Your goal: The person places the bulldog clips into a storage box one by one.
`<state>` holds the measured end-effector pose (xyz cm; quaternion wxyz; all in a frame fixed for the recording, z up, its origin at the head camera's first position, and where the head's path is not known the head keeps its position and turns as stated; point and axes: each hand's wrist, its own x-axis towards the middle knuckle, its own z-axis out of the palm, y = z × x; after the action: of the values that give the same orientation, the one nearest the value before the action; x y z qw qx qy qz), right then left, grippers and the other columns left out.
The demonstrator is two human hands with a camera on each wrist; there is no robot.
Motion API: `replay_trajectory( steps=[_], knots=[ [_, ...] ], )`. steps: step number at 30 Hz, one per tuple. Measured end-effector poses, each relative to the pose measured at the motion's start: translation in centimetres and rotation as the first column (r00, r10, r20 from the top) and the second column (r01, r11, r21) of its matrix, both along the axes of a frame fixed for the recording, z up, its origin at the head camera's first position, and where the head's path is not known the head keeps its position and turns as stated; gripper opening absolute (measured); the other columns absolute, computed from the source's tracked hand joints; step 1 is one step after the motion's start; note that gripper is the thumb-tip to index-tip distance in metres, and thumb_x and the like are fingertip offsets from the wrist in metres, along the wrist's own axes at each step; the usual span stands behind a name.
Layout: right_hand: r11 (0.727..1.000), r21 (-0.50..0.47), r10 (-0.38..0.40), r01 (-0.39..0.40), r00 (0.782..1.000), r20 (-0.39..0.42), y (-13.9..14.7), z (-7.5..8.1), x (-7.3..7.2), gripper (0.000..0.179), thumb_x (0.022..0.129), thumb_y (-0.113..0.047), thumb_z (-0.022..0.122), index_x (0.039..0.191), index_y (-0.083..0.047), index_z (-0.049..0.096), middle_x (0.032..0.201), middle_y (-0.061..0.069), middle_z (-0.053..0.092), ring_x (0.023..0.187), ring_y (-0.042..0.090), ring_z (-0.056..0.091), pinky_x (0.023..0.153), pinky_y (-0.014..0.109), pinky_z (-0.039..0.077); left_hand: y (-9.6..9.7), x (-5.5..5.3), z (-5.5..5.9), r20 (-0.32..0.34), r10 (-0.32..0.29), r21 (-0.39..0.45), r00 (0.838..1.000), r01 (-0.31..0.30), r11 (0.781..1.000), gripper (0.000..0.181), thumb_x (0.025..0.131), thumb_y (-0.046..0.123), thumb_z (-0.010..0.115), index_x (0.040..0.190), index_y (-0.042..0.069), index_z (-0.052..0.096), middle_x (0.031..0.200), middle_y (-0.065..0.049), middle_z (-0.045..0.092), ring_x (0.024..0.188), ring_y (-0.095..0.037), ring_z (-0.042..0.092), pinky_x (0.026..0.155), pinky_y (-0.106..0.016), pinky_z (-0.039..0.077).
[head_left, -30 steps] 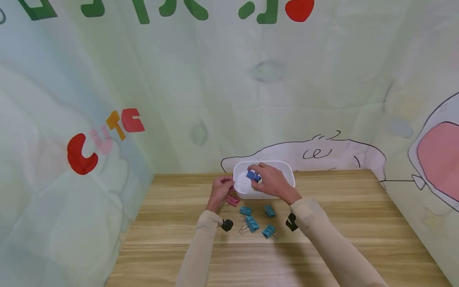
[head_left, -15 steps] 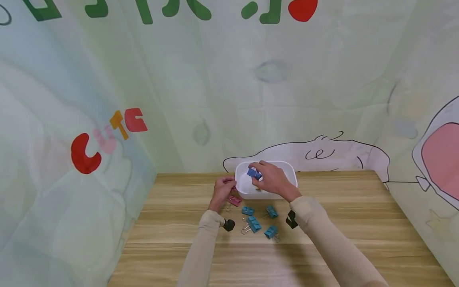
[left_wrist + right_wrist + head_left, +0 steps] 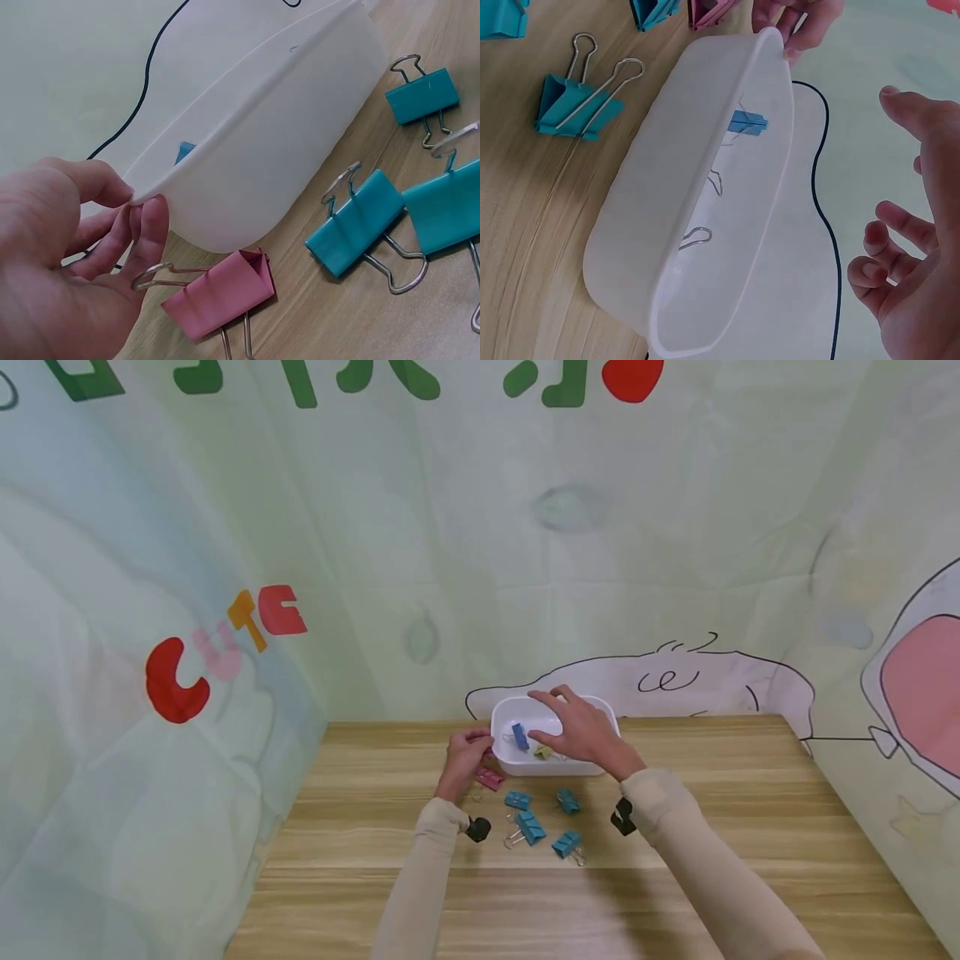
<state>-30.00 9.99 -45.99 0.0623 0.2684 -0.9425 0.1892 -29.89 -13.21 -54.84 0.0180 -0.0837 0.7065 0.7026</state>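
Observation:
A white plastic box (image 3: 525,768) stands at the back of the table. My left hand (image 3: 459,762) pinches its left rim between thumb and fingers, as the left wrist view shows up close. Above the box, my right hand (image 3: 585,731) hovers with fingers spread and nothing in them. Inside lie a blue binder clip (image 3: 521,737) at the left and a yellow binder clip (image 3: 543,752) near the front wall. In the right wrist view the front wall hides most of the yellow clip; wire handles show. Beside my left hand lies a pink binder clip (image 3: 221,292).
Several teal binder clips (image 3: 529,828) lie on the wooden table (image 3: 360,843) in front of the box. A printed cloth backdrop (image 3: 420,568) rises directly behind the table and along both sides.
My right hand has let go of the blue binder clip, which now lies in the box. Its fingers have spread and it has shifted slightly right. The left hand stays on the rim.

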Motion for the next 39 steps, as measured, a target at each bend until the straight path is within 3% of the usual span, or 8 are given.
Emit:
replay_trajectory(
  steps=[6,15,22,27,33,39],
  knots=[
    [1.000,-0.019,-0.007,0.007,1.000,0.006,0.7,-0.1,0.6,0.071,0.094,-0.050,0.073,0.153,-0.020,0.050,0.140,0.017,0.054,0.102,0.033,0.065,0.085,0.051,0.061,0.0,-0.1,-0.1,0.013,0.005,0.001,1.000,-0.005,1.000,0.029,0.100,0.002,0.062,0.125,-0.014,0.062,0.120,-0.035,0.064,0.089,-0.032,0.068,0.089,-0.046,0.060],
    [0.998,-0.055,0.005,-0.005,1.000,-0.010,1.1,-0.1,1.7,0.070,0.094,-0.049,0.074,0.152,-0.018,0.052,0.139,0.017,0.055,0.100,0.033,0.066,0.084,0.053,0.060,0.3,-0.3,-0.5,-0.039,0.038,0.090,0.998,-0.035,0.995,0.029,0.093,-0.009,0.061,0.119,-0.021,0.060,0.113,-0.039,0.065,0.068,-0.016,0.066,0.066,-0.028,0.061],
    [0.998,-0.053,0.015,-0.018,0.998,-0.056,1.7,-0.7,2.4,0.068,0.093,-0.048,0.076,0.150,-0.018,0.055,0.136,0.016,0.059,0.100,0.031,0.065,0.081,0.053,0.060,0.1,-0.4,-0.5,-0.014,0.023,0.060,1.000,-0.022,0.998,0.030,0.096,-0.004,0.062,0.123,-0.018,0.061,0.117,-0.036,0.066,0.075,-0.021,0.068,0.076,-0.037,0.063],
    [0.999,-0.038,0.008,-0.009,1.000,-0.023,2.2,-1.4,3.2,0.068,0.092,-0.048,0.076,0.150,-0.019,0.055,0.137,0.015,0.058,0.104,0.031,0.064,0.083,0.054,0.060,0.2,-0.4,-0.5,-0.001,0.026,0.058,1.000,-0.026,0.998,0.030,0.097,-0.004,0.062,0.124,-0.017,0.062,0.120,-0.037,0.065,0.077,-0.022,0.068,0.081,-0.042,0.063],
    [1.000,-0.026,0.013,-0.013,1.000,0.012,2.8,-2.9,4.4,0.068,0.092,-0.053,0.074,0.149,-0.019,0.056,0.134,0.013,0.059,0.101,0.027,0.063,0.082,0.051,0.060,0.3,-0.4,-0.4,0.009,0.036,0.057,0.999,-0.037,0.998,0.030,0.097,-0.004,0.062,0.124,-0.017,0.062,0.120,-0.037,0.065,0.078,-0.022,0.067,0.087,-0.047,0.061],
    [0.999,-0.003,0.046,-0.046,0.999,0.004,3.0,-4.6,5.4,0.067,0.092,-0.055,0.074,0.145,-0.016,0.060,0.126,0.009,0.062,0.094,0.021,0.062,0.075,0.042,0.062,0.4,-0.3,-0.3,0.012,0.043,0.059,0.999,-0.044,0.997,0.030,0.096,-0.005,0.063,0.124,-0.017,0.061,0.120,-0.037,0.064,0.079,-0.023,0.068,0.085,-0.045,0.062]
  ],
)
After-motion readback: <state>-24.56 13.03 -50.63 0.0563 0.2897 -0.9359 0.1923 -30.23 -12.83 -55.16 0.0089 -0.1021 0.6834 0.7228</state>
